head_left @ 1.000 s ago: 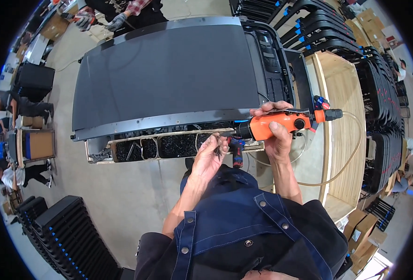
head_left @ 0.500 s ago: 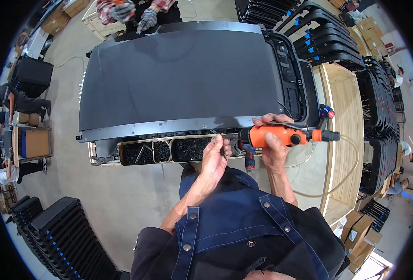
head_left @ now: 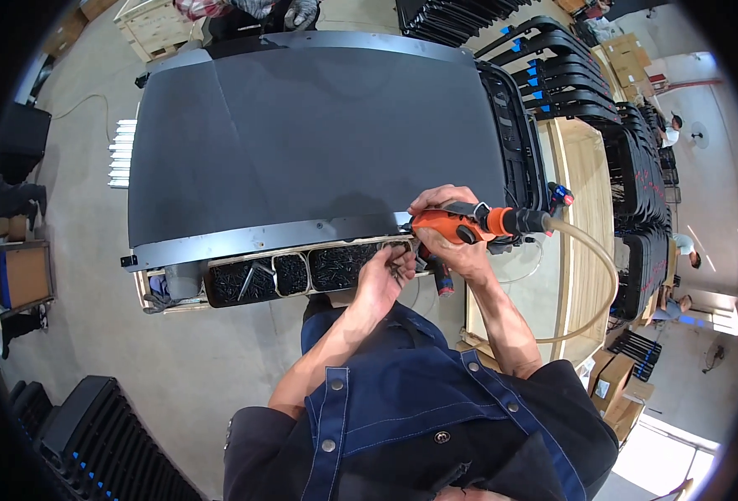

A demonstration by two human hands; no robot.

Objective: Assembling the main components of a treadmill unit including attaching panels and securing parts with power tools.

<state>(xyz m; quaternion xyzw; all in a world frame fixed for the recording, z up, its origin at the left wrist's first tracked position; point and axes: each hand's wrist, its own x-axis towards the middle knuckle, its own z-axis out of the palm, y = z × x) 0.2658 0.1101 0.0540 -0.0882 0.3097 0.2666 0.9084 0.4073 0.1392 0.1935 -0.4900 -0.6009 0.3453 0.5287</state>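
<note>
My right hand (head_left: pixel 461 250) is wrapped round an orange powered screwdriver (head_left: pixel 440 224) with a pale hose at its back end. Its nose sits at the near metal strip (head_left: pixel 285 234) of a large treadmill-like deck (head_left: pixel 302 142); the tip itself is hard to see. Just below that strip, my left hand (head_left: pixel 383 280) is closed, fingers curled, over small dark pieces that look like screws. Beside it runs a black bin tray (head_left: pixel 256 296) full of dark screws in compartments. A second, blue-and-black power tool (head_left: pixel 443 280) hangs under my right hand.
A co-worker's gloved hand (head_left: pixel 300 15) is at the deck's far edge. Right of the deck stands a wooden crate (head_left: pixel 582 167), with the hose (head_left: pixel 613 275) looping over it. Black frames (head_left: pixel 565 75) are stacked at the back right, black parts (head_left: pixel 102 434) at the lower left.
My right hand has brought the screwdriver left and slightly up, onto the deck's near edge. My left hand has dropped a little and curled. The whole view has shifted slightly.
</note>
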